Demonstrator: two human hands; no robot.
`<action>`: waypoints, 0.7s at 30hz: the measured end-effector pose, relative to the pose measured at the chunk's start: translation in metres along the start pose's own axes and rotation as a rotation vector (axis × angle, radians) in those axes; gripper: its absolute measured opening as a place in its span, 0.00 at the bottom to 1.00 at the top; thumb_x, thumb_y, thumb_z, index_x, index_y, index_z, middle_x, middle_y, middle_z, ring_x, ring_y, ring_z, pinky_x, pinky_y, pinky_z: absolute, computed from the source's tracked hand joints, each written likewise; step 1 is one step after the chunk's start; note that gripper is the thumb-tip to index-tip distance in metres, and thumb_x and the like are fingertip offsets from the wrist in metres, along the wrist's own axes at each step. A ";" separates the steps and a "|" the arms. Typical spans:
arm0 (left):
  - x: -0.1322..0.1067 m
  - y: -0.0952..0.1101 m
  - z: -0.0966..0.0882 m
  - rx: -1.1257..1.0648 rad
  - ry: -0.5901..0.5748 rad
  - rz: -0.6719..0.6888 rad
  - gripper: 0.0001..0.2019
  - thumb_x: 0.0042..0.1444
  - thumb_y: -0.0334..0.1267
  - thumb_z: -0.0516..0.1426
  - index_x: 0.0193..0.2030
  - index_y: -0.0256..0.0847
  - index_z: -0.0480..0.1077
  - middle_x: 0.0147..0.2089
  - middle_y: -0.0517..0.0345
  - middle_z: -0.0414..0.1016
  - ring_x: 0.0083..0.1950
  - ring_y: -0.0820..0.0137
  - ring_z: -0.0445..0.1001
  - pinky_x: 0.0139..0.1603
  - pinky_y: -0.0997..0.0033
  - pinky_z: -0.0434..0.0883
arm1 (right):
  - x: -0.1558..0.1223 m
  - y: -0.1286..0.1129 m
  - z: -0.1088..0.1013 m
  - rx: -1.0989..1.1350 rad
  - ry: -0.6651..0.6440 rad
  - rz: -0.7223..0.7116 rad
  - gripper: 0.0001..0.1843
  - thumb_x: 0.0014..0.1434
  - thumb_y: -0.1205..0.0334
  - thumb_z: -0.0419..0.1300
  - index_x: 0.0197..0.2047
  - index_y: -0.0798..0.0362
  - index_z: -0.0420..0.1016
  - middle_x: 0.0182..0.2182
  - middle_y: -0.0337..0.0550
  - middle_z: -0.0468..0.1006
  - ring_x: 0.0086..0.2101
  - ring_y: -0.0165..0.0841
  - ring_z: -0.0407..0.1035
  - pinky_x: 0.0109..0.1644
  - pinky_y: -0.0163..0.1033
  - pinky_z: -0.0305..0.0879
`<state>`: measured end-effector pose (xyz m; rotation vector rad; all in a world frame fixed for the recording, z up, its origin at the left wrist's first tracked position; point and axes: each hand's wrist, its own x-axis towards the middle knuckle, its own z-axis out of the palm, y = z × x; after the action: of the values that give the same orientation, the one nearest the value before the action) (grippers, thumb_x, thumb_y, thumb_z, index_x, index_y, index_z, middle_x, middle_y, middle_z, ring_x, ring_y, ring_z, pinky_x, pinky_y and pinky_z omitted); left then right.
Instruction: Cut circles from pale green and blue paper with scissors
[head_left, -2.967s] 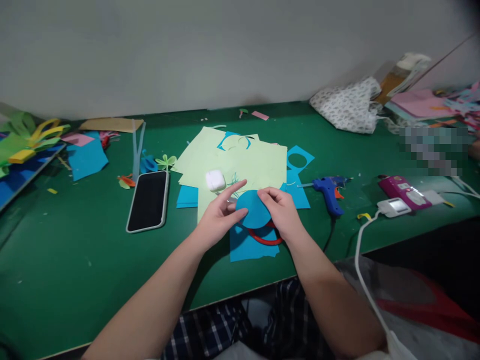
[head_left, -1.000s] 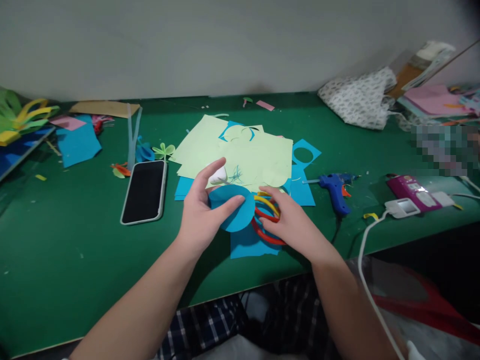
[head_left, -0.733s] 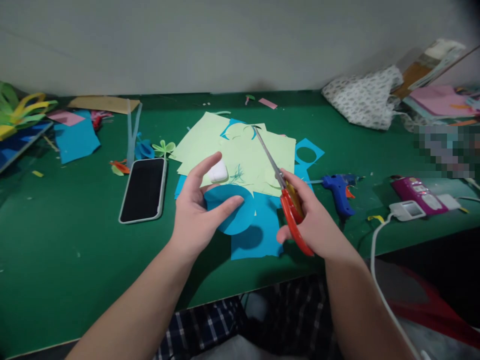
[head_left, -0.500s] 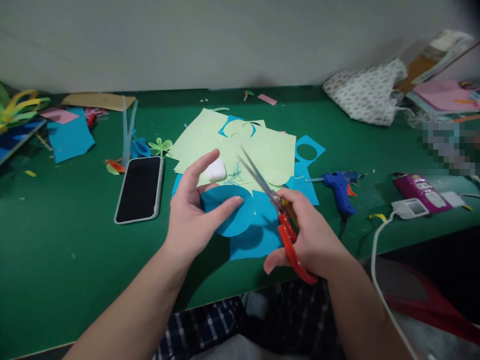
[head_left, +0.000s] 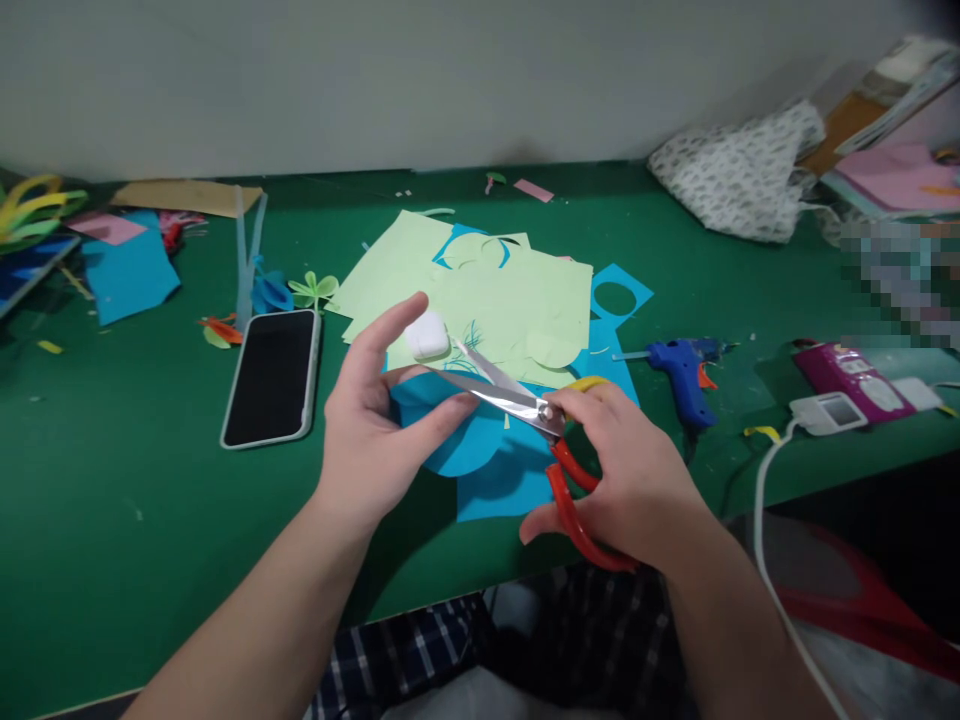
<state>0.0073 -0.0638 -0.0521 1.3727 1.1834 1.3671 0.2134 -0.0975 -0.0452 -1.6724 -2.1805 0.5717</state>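
Observation:
My left hand pinches a round blue paper piece between thumb and fingers, its forefinger raised. In my right hand is a pair of scissors with red handles, the blades parted and lying over the upper edge of the blue paper, near my left thumb. Whether the blades touch the paper I cannot tell. Below lies a larger blue sheet. Pale green sheets lie just behind, carrying a small white case and thin blue paper shreds.
Left of my hands lies a phone, with paper flowers behind it. To the right are a blue glue gun, a purple power strip and a white cable. A patterned cloth bag sits at the back right.
The scissors have swung left and down, from pointing up beside the blue paper to lying across its upper edge, with their blades spread wider. My left hand keeps its pinch.

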 end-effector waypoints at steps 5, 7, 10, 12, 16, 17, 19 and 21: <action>-0.001 0.002 0.001 -0.009 0.005 -0.024 0.32 0.49 0.34 0.67 0.61 0.52 0.65 0.35 0.63 0.82 0.29 0.66 0.80 0.24 0.68 0.77 | 0.000 0.001 0.001 -0.031 -0.001 0.002 0.46 0.34 0.35 0.73 0.55 0.43 0.68 0.45 0.48 0.73 0.40 0.46 0.73 0.32 0.43 0.71; -0.001 0.002 0.000 -0.012 0.005 -0.028 0.32 0.49 0.34 0.67 0.61 0.52 0.65 0.34 0.63 0.82 0.28 0.67 0.79 0.23 0.68 0.77 | 0.001 0.001 0.001 -0.039 0.008 -0.002 0.47 0.34 0.34 0.73 0.55 0.44 0.68 0.45 0.49 0.74 0.41 0.46 0.73 0.33 0.43 0.71; 0.000 0.001 0.000 -0.006 0.007 -0.026 0.33 0.48 0.35 0.68 0.61 0.52 0.65 0.36 0.62 0.82 0.29 0.67 0.79 0.23 0.69 0.76 | 0.001 0.001 0.001 -0.044 0.018 -0.011 0.47 0.34 0.34 0.73 0.55 0.44 0.69 0.45 0.49 0.74 0.41 0.47 0.73 0.33 0.44 0.72; 0.000 0.001 0.000 -0.012 0.012 -0.016 0.32 0.48 0.35 0.68 0.60 0.52 0.66 0.36 0.62 0.82 0.29 0.67 0.80 0.22 0.71 0.76 | 0.001 0.002 0.001 -0.046 0.022 -0.020 0.47 0.34 0.34 0.74 0.55 0.44 0.69 0.45 0.49 0.74 0.41 0.47 0.73 0.33 0.44 0.72; 0.001 0.002 0.000 -0.024 0.003 -0.022 0.31 0.48 0.34 0.68 0.60 0.52 0.66 0.32 0.63 0.81 0.29 0.67 0.80 0.23 0.70 0.77 | 0.000 0.002 0.002 -0.044 0.023 -0.021 0.47 0.33 0.34 0.74 0.55 0.44 0.69 0.45 0.49 0.73 0.40 0.46 0.73 0.32 0.44 0.72; 0.001 0.003 0.000 -0.028 0.004 -0.026 0.31 0.48 0.34 0.68 0.60 0.52 0.67 0.32 0.63 0.81 0.29 0.66 0.80 0.23 0.70 0.77 | 0.000 0.001 0.002 -0.039 0.022 -0.019 0.47 0.33 0.34 0.73 0.54 0.44 0.69 0.45 0.49 0.73 0.40 0.46 0.73 0.32 0.43 0.72; 0.001 0.003 0.000 -0.034 0.005 -0.035 0.32 0.48 0.34 0.68 0.59 0.52 0.67 0.31 0.64 0.81 0.29 0.66 0.80 0.23 0.69 0.77 | 0.000 0.001 0.002 -0.028 0.019 -0.018 0.46 0.34 0.34 0.73 0.54 0.44 0.69 0.45 0.49 0.73 0.40 0.46 0.73 0.33 0.43 0.72; 0.001 0.003 0.001 -0.039 0.009 -0.031 0.31 0.47 0.33 0.68 0.59 0.53 0.67 0.31 0.65 0.81 0.29 0.66 0.80 0.23 0.69 0.77 | 0.000 0.001 0.002 -0.024 0.019 -0.021 0.45 0.35 0.34 0.73 0.54 0.44 0.69 0.44 0.48 0.73 0.40 0.46 0.73 0.33 0.43 0.72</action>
<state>0.0083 -0.0629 -0.0491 1.3168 1.1736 1.3693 0.2129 -0.0972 -0.0472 -1.6588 -2.1975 0.5242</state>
